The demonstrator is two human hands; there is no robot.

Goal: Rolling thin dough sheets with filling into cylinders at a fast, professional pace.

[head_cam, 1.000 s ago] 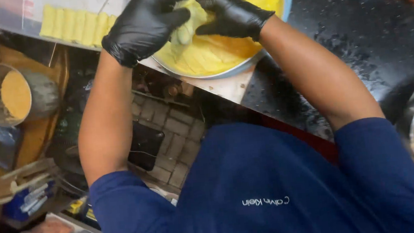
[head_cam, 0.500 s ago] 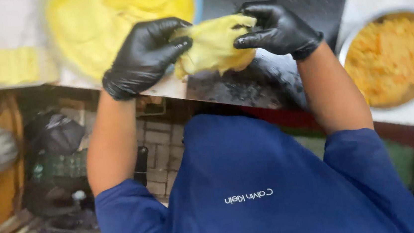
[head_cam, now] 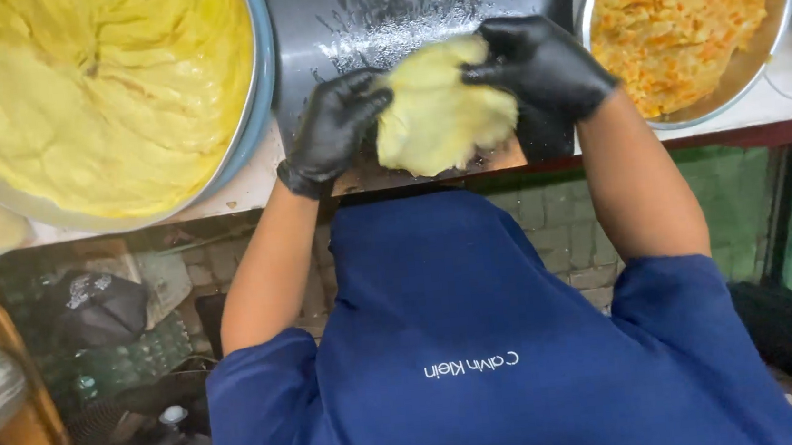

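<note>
Left hand (head_cam: 335,128) and right hand (head_cam: 540,67), both gloved black, pinch opposite edges of a yellow dough piece (head_cam: 441,109), apparently to flatten it, holding it over the near edge of a wet black slab (head_cam: 415,1). Farther left sits a dough bowl (head_cam: 258,120); farther right, an orange filling pan (head_cam: 763,52); neither obstructs.

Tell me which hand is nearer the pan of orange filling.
Right. The right hand grips the dough just beside the pan of orange filling; the left hand is across the dough.
</note>
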